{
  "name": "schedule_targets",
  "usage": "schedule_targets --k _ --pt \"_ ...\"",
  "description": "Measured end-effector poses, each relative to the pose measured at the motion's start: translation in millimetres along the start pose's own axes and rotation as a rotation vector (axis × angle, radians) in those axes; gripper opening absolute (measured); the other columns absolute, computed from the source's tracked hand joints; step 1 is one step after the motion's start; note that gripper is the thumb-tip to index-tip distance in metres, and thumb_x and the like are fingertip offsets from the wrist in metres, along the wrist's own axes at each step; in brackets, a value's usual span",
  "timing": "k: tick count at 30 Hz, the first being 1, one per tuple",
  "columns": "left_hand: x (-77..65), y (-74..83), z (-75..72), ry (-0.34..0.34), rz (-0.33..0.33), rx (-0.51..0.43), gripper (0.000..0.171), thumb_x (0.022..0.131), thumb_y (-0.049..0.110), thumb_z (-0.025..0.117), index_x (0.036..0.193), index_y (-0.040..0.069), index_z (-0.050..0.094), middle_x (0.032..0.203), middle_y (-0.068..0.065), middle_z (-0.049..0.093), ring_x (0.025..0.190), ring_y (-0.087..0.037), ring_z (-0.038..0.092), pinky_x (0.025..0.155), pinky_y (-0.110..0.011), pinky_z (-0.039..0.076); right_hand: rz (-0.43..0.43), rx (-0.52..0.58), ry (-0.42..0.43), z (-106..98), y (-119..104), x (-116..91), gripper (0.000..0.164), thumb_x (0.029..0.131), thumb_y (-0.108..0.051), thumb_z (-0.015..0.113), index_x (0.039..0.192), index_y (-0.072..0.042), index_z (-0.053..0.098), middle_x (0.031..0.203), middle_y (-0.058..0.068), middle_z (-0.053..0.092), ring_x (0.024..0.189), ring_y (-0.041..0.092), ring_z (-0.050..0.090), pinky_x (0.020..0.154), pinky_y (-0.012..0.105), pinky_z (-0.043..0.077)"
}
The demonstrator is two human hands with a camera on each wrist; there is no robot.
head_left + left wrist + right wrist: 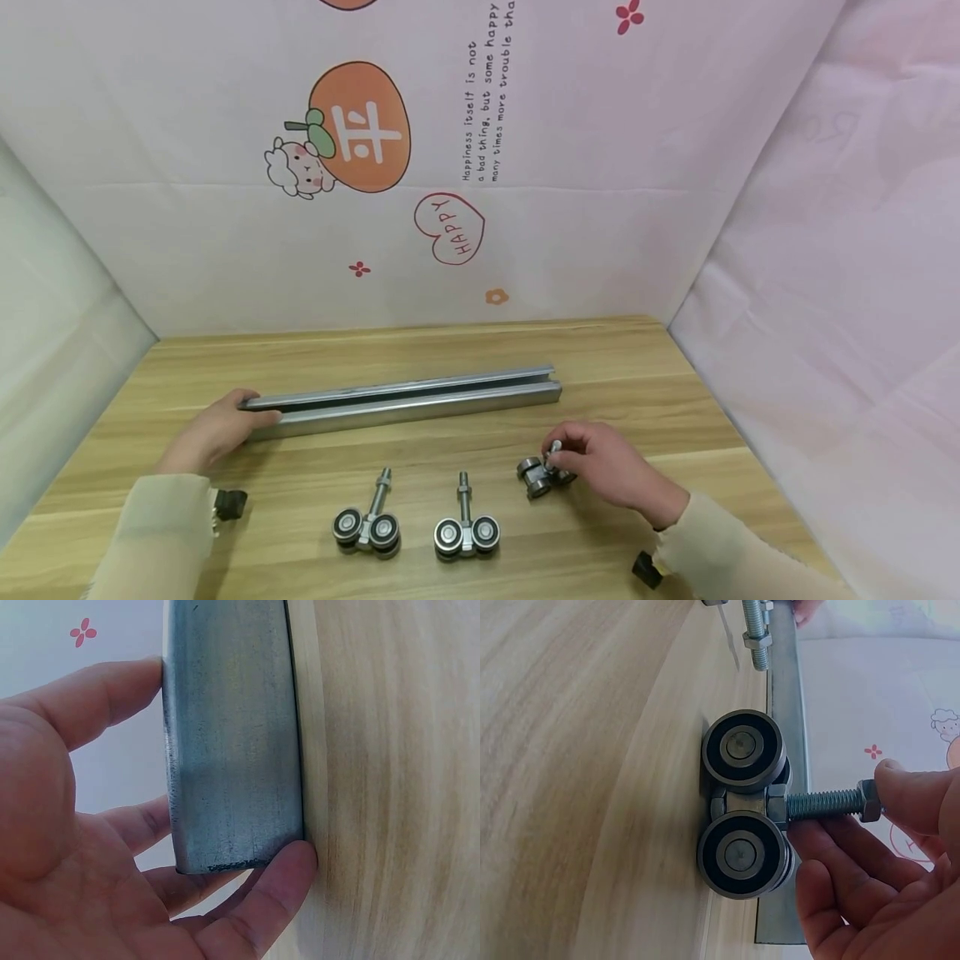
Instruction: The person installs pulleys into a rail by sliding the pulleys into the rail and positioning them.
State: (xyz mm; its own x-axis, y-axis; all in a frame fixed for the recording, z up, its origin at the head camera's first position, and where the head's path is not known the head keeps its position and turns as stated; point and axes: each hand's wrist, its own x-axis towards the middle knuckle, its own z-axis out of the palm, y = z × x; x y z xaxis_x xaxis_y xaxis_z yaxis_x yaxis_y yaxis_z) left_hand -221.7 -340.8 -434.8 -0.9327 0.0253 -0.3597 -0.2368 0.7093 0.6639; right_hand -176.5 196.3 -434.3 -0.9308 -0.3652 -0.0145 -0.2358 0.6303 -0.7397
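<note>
A grey metal C-channel track (420, 408) lies on the table, its slot facing up. My left hand (225, 423) grips its left end; in the left wrist view the thumb rests on the top edge and the fingers curl about the end of the track (232, 750). My right hand (607, 467) holds a roller trolley (538, 478) by its upright bolt. In the right wrist view, the thumb and fingers are at the threaded bolt (829, 804), while the trolley's black-and-steel wheels (740, 855) stand on or just over the tabletop.
Two more roller trolleys lie near the front, one at left (366, 529) and one at centre (466, 533), bolts pointing away. The wood-grain table (300, 483) meets a printed cloth backdrop (585, 250) behind and cloth walls at both sides.
</note>
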Motion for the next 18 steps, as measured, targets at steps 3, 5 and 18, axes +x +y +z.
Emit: schedule_targets --k 3,5,18 --pt "0.4 -0.3 -0.1 -0.005 -0.002 0.003 0.091 0.097 0.052 0.058 0.15 -0.011 0.018 0.148 -0.041 0.023 0.132 -0.059 0.025 0.102 -0.068 0.028 -0.002 -0.01 0.004 -1 1 0 0.006 0.096 -0.019 0.068 0.096 -0.02 0.073 0.101 -0.01 0.068 0.095 0.014 0.061 0.081 0.04 0.048" --pt "0.5 0.0 -0.5 -0.006 0.001 0.001 0.092 0.097 0.052 0.058 0.15 -0.011 0.017 0.147 -0.042 0.023 0.132 -0.059 0.025 0.102 -0.068 0.028 0.001 -0.008 0.009 -3 1 1 0.006 0.096 -0.018 0.067 0.097 -0.02 0.073 0.102 -0.01 0.068 0.096 0.014 0.061 0.082 0.04 0.048" --pt "-0.3 0.8 -0.8 -0.016 0.001 -0.016 0.1 0.094 0.057 0.06 0.151 -0.011 0.014 0.148 -0.043 0.02 0.133 -0.06 0.023 0.103 -0.068 0.028 0.064 -0.008 0.038 -12 11 7 0.011 0.097 -0.012 0.065 0.101 -0.017 0.073 0.101 -0.005 0.069 0.092 0.015 0.061 0.079 0.04 0.048"
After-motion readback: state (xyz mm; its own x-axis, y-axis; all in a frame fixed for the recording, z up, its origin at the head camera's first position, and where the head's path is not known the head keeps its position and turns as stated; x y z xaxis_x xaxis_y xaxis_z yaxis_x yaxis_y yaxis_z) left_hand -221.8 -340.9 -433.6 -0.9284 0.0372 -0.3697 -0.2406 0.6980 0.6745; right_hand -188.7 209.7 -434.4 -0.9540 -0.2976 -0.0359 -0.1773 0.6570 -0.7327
